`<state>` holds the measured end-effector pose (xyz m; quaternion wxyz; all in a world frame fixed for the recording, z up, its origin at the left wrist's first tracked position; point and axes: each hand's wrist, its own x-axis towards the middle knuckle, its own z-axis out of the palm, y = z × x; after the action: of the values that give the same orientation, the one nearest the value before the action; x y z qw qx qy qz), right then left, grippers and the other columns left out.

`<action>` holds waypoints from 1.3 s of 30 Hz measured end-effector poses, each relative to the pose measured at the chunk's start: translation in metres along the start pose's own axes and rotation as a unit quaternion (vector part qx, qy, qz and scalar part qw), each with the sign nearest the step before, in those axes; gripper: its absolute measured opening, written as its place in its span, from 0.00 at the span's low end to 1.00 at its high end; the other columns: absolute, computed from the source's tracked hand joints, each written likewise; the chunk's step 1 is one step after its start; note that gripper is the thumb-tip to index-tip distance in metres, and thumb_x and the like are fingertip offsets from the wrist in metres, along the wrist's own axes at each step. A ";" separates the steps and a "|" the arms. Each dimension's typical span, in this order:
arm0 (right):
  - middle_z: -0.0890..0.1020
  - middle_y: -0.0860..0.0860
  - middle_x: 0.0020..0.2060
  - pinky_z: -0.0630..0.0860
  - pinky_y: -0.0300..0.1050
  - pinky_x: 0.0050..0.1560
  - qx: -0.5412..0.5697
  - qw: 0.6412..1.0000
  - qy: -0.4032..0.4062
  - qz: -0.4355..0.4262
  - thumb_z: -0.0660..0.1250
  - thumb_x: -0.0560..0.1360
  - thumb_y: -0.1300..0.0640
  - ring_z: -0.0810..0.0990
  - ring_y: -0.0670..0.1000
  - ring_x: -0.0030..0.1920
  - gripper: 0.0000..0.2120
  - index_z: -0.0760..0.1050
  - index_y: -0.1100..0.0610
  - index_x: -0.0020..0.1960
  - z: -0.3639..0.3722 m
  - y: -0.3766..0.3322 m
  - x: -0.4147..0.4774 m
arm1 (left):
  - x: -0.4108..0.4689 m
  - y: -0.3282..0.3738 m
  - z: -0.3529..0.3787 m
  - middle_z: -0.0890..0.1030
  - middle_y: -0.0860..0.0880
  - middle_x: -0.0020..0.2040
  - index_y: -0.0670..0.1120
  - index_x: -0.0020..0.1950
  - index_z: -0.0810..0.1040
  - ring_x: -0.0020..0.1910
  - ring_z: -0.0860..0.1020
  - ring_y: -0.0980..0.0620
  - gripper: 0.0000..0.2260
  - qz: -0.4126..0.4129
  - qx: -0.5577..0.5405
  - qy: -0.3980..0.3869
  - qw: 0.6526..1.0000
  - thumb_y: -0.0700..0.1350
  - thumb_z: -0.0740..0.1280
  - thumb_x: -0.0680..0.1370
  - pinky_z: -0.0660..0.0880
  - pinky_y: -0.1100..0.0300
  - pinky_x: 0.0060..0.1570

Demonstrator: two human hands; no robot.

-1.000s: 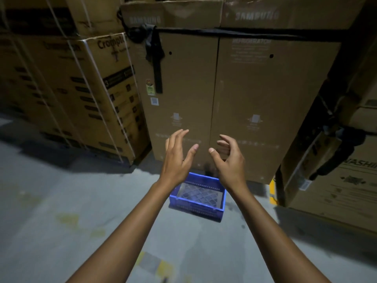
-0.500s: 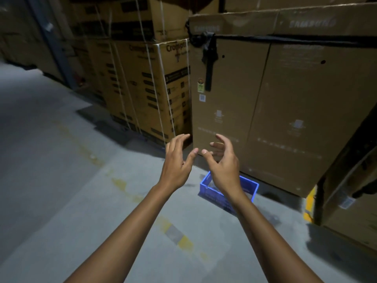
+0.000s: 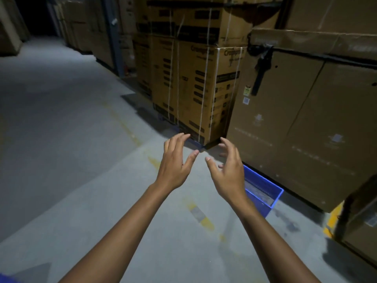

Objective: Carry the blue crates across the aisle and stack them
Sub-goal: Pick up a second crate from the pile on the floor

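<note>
A blue crate (image 3: 263,193) sits on the concrete floor against the foot of a tall cardboard box, partly hidden behind my right hand and wrist. My left hand (image 3: 175,164) and my right hand (image 3: 227,170) are raised side by side in front of me, fingers loosely spread, holding nothing. Both hands hover above the floor, apart from the crate. A sliver of something blue (image 3: 8,279) shows at the bottom left corner; what it is cannot be told.
Tall strapped cardboard boxes (image 3: 195,82) and large appliance cartons (image 3: 306,119) line the right side. The grey aisle floor (image 3: 61,129) stretches away to the left, with worn yellow markings (image 3: 202,217). More stacked boxes stand far back in the dark.
The view has swung left, so the crate has slid from centre to the right behind my right wrist. Both hands stay raised and empty.
</note>
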<state>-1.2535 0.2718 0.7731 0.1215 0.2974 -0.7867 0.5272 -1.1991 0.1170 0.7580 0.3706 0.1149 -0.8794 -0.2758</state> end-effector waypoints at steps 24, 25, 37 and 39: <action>0.73 0.45 0.63 0.79 0.53 0.51 0.154 0.948 -0.275 -0.049 0.70 0.76 0.52 0.76 0.45 0.55 0.33 0.58 0.48 0.76 0.098 -0.167 -0.306 | -0.366 -0.007 -0.284 0.73 0.47 0.67 0.46 0.69 0.71 0.67 0.68 0.47 0.21 -0.216 0.185 0.115 0.952 0.55 0.60 0.80 0.62 0.62 0.65; 0.73 0.46 0.63 0.79 0.54 0.51 0.158 0.944 -0.284 -0.056 0.70 0.76 0.52 0.76 0.45 0.55 0.33 0.58 0.48 0.76 0.105 -0.180 -0.318 | -0.380 -0.007 -0.300 0.73 0.47 0.66 0.45 0.69 0.71 0.66 0.68 0.46 0.21 -0.223 0.190 0.125 0.948 0.55 0.60 0.80 0.62 0.62 0.65; 0.75 0.49 0.60 0.79 0.56 0.50 0.167 0.938 -0.287 -0.096 0.71 0.74 0.56 0.76 0.45 0.50 0.26 0.68 0.53 0.70 0.202 -0.334 -0.479 | -0.533 -0.043 -0.498 0.74 0.47 0.64 0.45 0.68 0.72 0.64 0.70 0.46 0.19 -0.233 0.202 0.160 0.938 0.54 0.61 0.80 0.68 0.53 0.64; 0.75 0.51 0.60 0.78 0.56 0.51 0.168 0.935 -0.296 -0.103 0.71 0.74 0.57 0.76 0.46 0.50 0.26 0.69 0.54 0.70 0.223 -0.363 -0.515 | -0.560 -0.053 -0.534 0.74 0.46 0.64 0.45 0.67 0.72 0.63 0.70 0.45 0.20 -0.229 0.223 0.148 0.936 0.55 0.60 0.80 0.68 0.53 0.64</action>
<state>-0.6007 0.1486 0.6953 -0.1155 0.5353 -0.6520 0.5244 -0.4259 0.0871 0.7042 0.3883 0.4327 -0.8032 -0.1302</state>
